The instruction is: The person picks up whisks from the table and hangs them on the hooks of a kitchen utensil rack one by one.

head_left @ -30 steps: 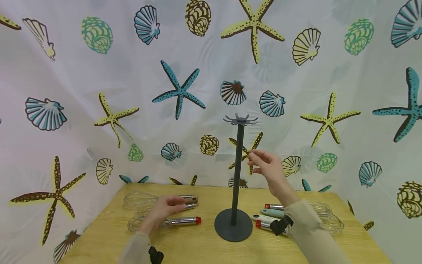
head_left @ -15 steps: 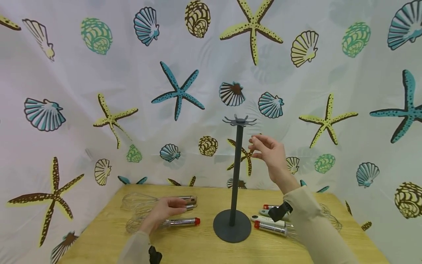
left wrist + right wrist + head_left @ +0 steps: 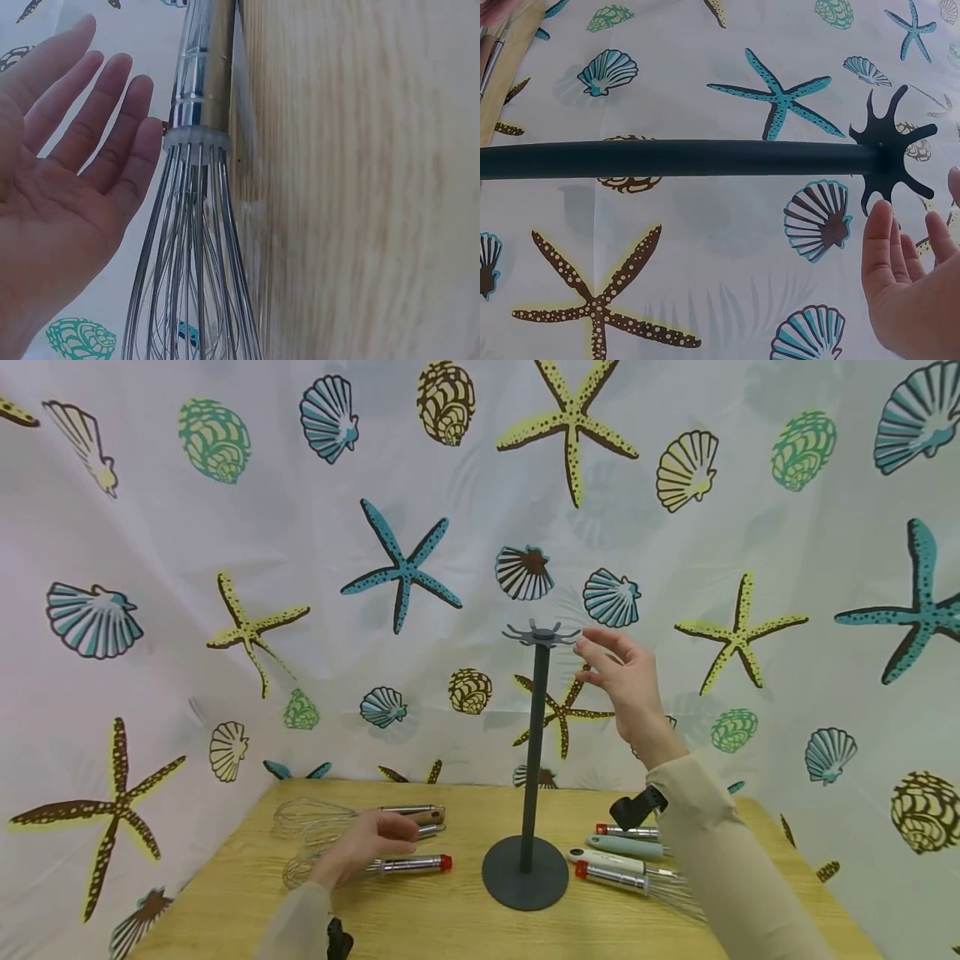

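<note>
A dark grey stand [image 3: 533, 760] rises upright from a round base and carries a ring of curved hooks [image 3: 543, 636] on top. Just right of the hooks is my right hand [image 3: 630, 685], fingers loosely bent, holding nothing; in the right wrist view its index fingertip appears beside a hook, and contact is unclear. My left hand [image 3: 366, 847] hovers over the left whisks, its fingers relaxed and spread in the left wrist view. Nearest to it lies a steel whisk with a red-tipped handle [image 3: 417, 864], seen close up as a whisk handle [image 3: 201, 75] beside the fingers.
Behind that whisk lie a brown-handled whisk [image 3: 426, 815] and a steel one [image 3: 431, 831]. Right of the base lie a red-tipped whisk [image 3: 613, 877], a cream-handled one [image 3: 611, 863], a mint-handled one [image 3: 626, 846] and another red-tipped one [image 3: 630, 832]. A shell-patterned curtain [image 3: 442, 727] surrounds the wooden table [image 3: 450, 927].
My right hand has risen from beside the stand's pole to the height of its hooks. My left hand stays nearly where it was; the view has shifted slightly.
</note>
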Demonstrator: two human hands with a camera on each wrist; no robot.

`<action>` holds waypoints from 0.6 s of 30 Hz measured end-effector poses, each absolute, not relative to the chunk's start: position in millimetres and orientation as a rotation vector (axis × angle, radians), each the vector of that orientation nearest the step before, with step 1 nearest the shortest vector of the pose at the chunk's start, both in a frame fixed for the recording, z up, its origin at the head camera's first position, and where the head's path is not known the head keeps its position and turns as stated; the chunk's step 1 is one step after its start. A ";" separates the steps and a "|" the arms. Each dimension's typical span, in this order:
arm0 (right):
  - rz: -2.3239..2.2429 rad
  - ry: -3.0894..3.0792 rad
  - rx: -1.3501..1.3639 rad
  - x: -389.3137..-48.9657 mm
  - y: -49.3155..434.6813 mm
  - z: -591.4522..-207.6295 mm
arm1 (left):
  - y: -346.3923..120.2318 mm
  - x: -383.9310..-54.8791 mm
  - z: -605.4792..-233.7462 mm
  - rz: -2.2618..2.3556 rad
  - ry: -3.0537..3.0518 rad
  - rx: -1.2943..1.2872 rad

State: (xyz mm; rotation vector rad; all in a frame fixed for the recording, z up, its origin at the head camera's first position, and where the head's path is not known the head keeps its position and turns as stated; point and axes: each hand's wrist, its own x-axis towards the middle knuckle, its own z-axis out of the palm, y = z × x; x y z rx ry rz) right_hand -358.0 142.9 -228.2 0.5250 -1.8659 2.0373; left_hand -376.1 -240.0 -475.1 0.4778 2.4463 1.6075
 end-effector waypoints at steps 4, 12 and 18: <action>2.027 -1.889 0.534 -358.8 142.7 -223.4 | -243.5 -379.7 -477.4 1.570 2.457 0.514; 2.068 -1.901 0.527 -362.2 140.3 -222.6 | -244.6 -384.0 -482.3 1.414 2.511 0.566; 2.137 -1.865 0.565 -365.5 139.3 -221.8 | -242.9 -387.5 -481.9 1.336 2.514 0.612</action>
